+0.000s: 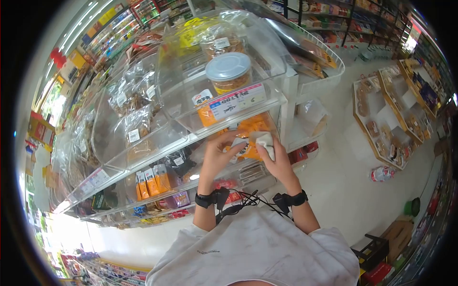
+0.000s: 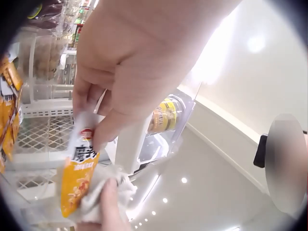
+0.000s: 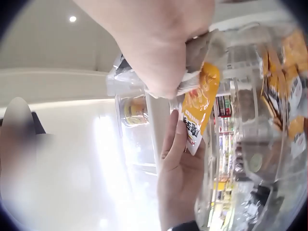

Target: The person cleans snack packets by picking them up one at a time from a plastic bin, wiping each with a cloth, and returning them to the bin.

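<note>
My left hand (image 1: pixel 215 157) pinches the white end of an orange-and-white snack packet (image 2: pixel 79 180) between thumb and fingers. The packet's printed face shows in the left wrist view. A crumpled white cloth (image 1: pixel 265 142) is gripped in my right hand (image 1: pixel 280 164). In the right wrist view the cloth (image 3: pixel 195 57) lies against the packet's orange end (image 3: pixel 206 86), partly covering it. Both hands are in front of the clear shelf, just below a price label (image 1: pixel 237 101). Above that label stands a tub with a pale blue lid (image 1: pixel 228 66).
Clear bins with bagged snacks (image 1: pixel 136 128) stretch away to the left. On the lower shelf stand several orange packets (image 1: pixel 153 181). Black cables (image 1: pixel 243 198) hang between my wrist straps. A tiered wooden display (image 1: pixel 381 114) stands on the floor at the right.
</note>
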Available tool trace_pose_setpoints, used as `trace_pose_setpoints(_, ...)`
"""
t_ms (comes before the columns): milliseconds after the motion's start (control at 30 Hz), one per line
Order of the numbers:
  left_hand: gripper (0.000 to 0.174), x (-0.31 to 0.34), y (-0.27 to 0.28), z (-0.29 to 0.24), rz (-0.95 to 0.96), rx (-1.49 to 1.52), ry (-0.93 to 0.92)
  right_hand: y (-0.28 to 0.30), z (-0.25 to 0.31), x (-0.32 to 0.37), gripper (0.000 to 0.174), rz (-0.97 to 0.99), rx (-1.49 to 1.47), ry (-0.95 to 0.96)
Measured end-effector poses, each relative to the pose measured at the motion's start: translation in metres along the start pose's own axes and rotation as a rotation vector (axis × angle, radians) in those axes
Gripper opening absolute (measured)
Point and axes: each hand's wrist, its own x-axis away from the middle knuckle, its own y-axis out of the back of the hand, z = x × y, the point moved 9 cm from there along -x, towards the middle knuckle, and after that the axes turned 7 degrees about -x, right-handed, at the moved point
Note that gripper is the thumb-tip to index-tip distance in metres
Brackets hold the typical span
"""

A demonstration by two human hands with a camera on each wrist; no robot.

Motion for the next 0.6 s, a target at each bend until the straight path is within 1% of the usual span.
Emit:
trace_pose_setpoints(33,0.039,0.001,0.004,0.006,-0.032,0.066,0.025,-0.012,-0.025,0.005,0.038,0.165,-0.034,-0.231)
trace_pose_setpoints(67,0.041,0.002,0.008,0.011,-0.062,0.132,0.048,-0.024,-0.034,0.01,0.039,0.245,-0.076,-0.256)
trace_pose_setpoints(133,0.036,0.003,0.012,0.013,-0.146,0.219,0.042,-0.049,-0.043,0.024,0.042,0.403,-0.159,-0.306)
trace_pose_setpoints(167,0.034,0.004,0.012,0.014,-0.186,0.263,0.039,-0.054,-0.043,0.027,0.042,0.379,-0.199,-0.287)
trace_pose_setpoints(267,0.027,0.013,0.008,0.024,-0.259,0.367,0.163,-0.048,-0.041,0.02,0.037,0.17,-0.088,-0.205)
trace_pose_setpoints(367,0.025,0.019,-0.002,0.038,-0.183,0.291,0.177,-0.041,-0.037,0.017,0.033,0.098,-0.019,-0.253)
trace_pose_setpoints(467,0.028,0.019,0.003,0.031,-0.239,0.234,0.131,-0.04,-0.03,0.019,0.03,0.061,-0.001,-0.152)
trace_pose_setpoints(567,0.025,0.019,0.008,0.029,-0.217,0.127,0.168,-0.013,-0.037,0.023,0.029,-0.241,-0.023,-0.236)
trace_pose_setpoints(600,0.024,0.019,0.003,0.029,-0.173,0.124,0.176,-0.014,-0.035,0.022,0.028,-0.232,-0.059,-0.223)
